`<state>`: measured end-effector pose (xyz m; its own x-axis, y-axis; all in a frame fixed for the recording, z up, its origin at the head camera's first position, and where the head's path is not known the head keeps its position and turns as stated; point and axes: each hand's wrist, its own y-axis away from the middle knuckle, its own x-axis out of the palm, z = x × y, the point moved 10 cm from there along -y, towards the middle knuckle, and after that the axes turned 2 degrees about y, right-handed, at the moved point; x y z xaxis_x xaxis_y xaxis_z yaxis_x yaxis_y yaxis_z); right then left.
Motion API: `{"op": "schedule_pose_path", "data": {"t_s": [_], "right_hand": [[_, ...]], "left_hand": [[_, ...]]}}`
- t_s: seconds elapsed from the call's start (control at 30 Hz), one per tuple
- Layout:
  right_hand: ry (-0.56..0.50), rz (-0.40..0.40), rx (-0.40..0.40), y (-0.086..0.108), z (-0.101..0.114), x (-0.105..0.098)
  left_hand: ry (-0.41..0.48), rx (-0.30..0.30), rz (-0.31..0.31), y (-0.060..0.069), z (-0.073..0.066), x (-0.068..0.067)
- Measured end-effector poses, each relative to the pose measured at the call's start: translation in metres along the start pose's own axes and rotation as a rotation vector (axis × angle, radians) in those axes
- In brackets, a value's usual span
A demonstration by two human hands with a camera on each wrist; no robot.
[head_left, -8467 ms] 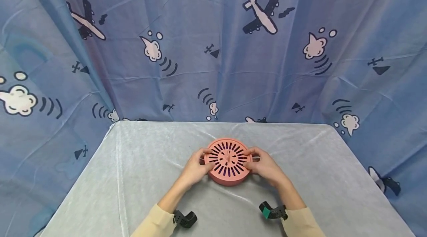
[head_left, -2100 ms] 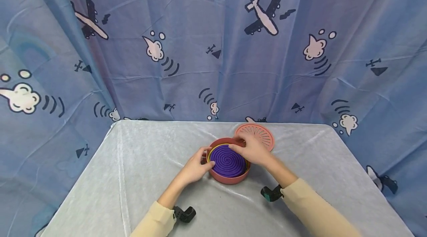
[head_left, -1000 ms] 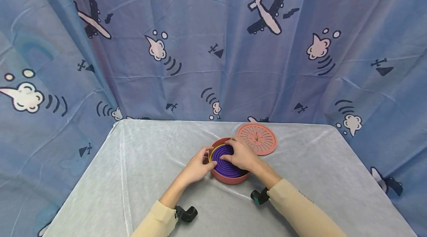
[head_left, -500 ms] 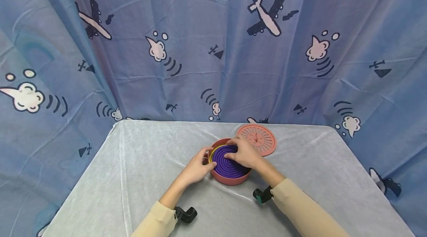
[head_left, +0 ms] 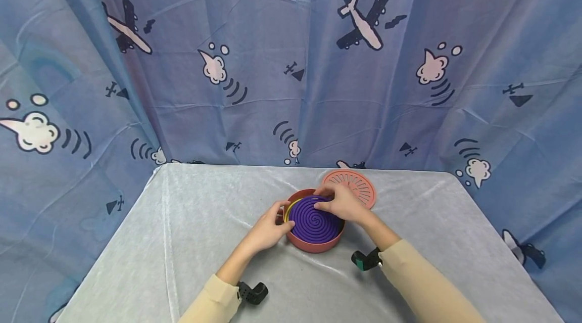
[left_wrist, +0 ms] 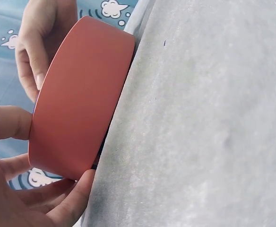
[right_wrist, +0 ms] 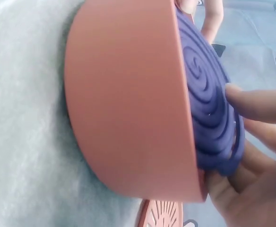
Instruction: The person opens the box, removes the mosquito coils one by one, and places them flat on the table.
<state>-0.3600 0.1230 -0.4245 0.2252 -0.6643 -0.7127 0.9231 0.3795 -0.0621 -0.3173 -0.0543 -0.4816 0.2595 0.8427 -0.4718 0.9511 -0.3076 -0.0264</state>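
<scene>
I'd worry for the purple coil [head_left: 314,219]: the right grip [head_left: 343,205] pinches only its raised edge, the rest tilting down into the red tub [right_wrist: 124,99] under that grip, so prying against the wall might crack it. Were the left grip [head_left: 267,229], clasping the tub's rim and side, to slacken, the tub could skid on the counter [head_left: 204,242]. I count two hands, one tub, one purple coil, one slotted lid [head_left: 359,186] just behind the right grip, and one yellow rim [head_left: 286,210] beside the left; I can't tell what lies deeper.
</scene>
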Motion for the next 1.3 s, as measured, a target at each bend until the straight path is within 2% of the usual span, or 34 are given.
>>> {"op": "schedule_pose_path", "data": {"t_s": [0.3,0.43,0.6,0.83,1.1,1.3], "right_hand": [[-0.066,0.081,-0.012,0.006,-0.005,0.003],[-0.133,0.094,-0.012,0.008,-0.006,0.004],[-0.252,0.066,0.012,0.011,-0.009,-0.004],[-0.340,0.020,0.087,0.017,-0.020,-0.022],[-0.390,0.016,0.114,0.028,-0.033,-0.041],[-0.368,-0.016,0.122,0.040,-0.042,-0.057]], "left_hand": [[-0.009,-0.013,0.001,0.000,0.002,0.001],[-0.012,-0.013,0.001,0.000,0.002,0.001],[-0.005,-0.006,0.003,0.002,-0.001,0.000],[-0.009,0.008,0.002,0.002,-0.004,0.000],[-0.003,0.013,0.003,0.002,-0.006,-0.001],[-0.006,0.008,0.001,0.003,-0.007,-0.001]]}}
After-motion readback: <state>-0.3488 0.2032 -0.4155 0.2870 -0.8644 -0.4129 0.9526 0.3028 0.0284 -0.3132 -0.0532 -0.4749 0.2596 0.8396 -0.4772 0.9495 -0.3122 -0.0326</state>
